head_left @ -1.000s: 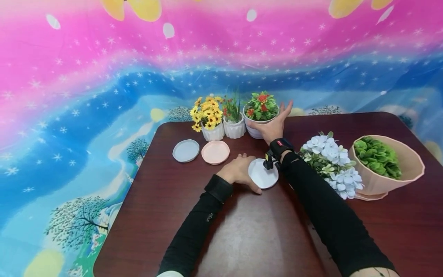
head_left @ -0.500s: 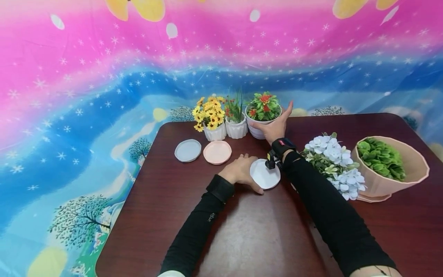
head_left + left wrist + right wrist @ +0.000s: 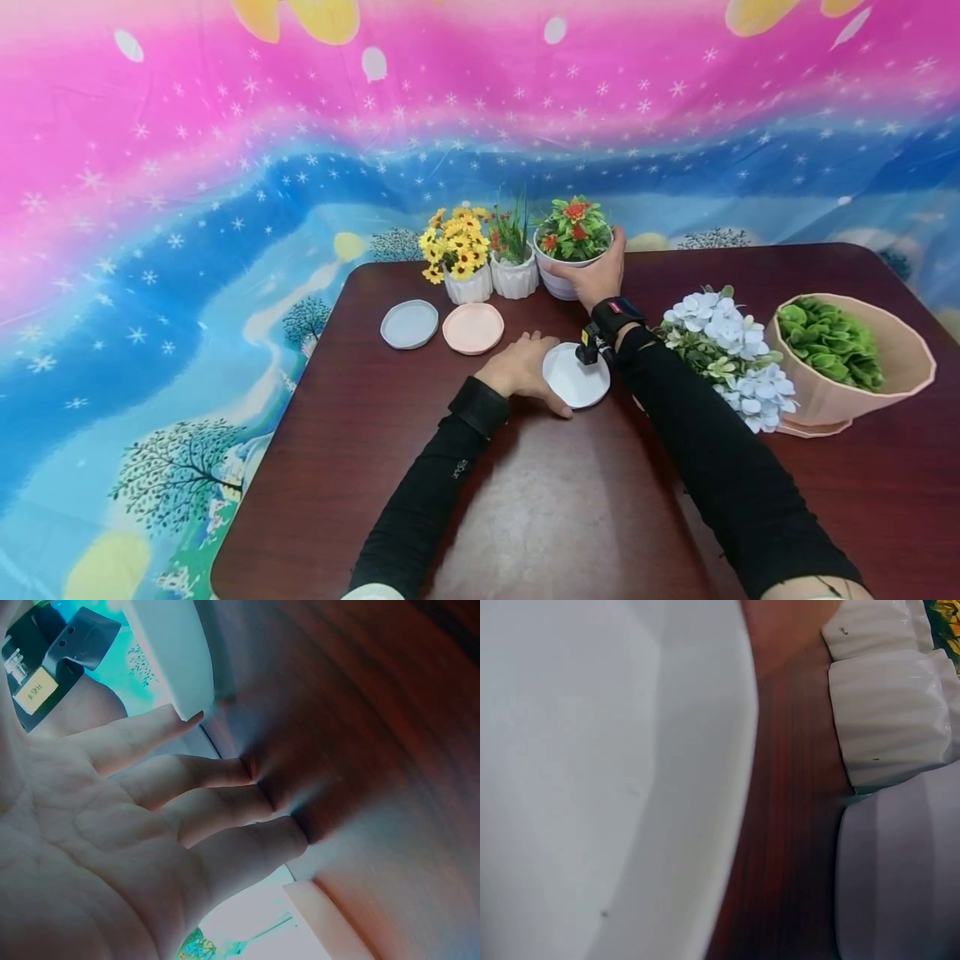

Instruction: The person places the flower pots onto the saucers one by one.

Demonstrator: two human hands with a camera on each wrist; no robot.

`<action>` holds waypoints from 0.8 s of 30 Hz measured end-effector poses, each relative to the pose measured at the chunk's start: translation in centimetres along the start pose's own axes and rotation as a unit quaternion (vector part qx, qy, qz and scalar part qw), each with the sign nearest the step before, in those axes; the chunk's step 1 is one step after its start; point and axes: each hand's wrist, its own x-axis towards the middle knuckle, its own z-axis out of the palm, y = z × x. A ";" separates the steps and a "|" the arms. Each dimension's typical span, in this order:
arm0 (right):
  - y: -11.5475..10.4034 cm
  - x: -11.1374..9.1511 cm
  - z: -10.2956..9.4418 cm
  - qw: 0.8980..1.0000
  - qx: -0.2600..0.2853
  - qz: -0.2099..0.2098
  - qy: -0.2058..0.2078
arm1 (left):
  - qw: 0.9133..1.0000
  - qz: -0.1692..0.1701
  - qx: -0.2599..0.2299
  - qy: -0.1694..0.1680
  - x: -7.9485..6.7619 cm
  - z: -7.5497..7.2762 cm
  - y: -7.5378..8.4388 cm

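Observation:
In the head view my right hand (image 3: 597, 273) grips a white pot with a red-flowered plant (image 3: 558, 283), thumb on the left side, fingers round the right. The ribbed side of this pot (image 3: 892, 877) fills the lower right of the right wrist view. My left hand (image 3: 520, 372) rests at the left edge of a white saucer (image 3: 573, 379), thumb toward the near side. In the left wrist view its fingers (image 3: 240, 847) reach out fairly straight, tips at the table. The right wrist camera hides part of the saucer.
Left of the gripped pot stand a white pot with grassy stems (image 3: 514, 277) and one with yellow flowers (image 3: 468, 286). A grey saucer (image 3: 409, 325) and a pink saucer (image 3: 473, 328) lie before them. Pale blue flowers (image 3: 720, 325) and a large peach pot (image 3: 817, 400) are at right.
My right hand's fingers, stretched out past the pot earlier, have curled in against its right side. The left hand stays beside the white saucer.

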 end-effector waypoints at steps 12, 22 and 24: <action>-1.6 -0.7 -0.2 0.999 0.036 -0.025 0.013 | 1.000 -0.014 -0.012 -0.007 -1.1 -1.1 0.9; -3.3 -1.7 -0.8 0.994 0.093 -0.039 0.030 | 1.000 0.003 -0.001 -0.004 -2.0 -1.9 2.5; -3.8 -2.0 -0.9 0.993 0.105 -0.045 0.028 | 1.000 0.009 0.000 -0.005 -2.6 -2.5 3.2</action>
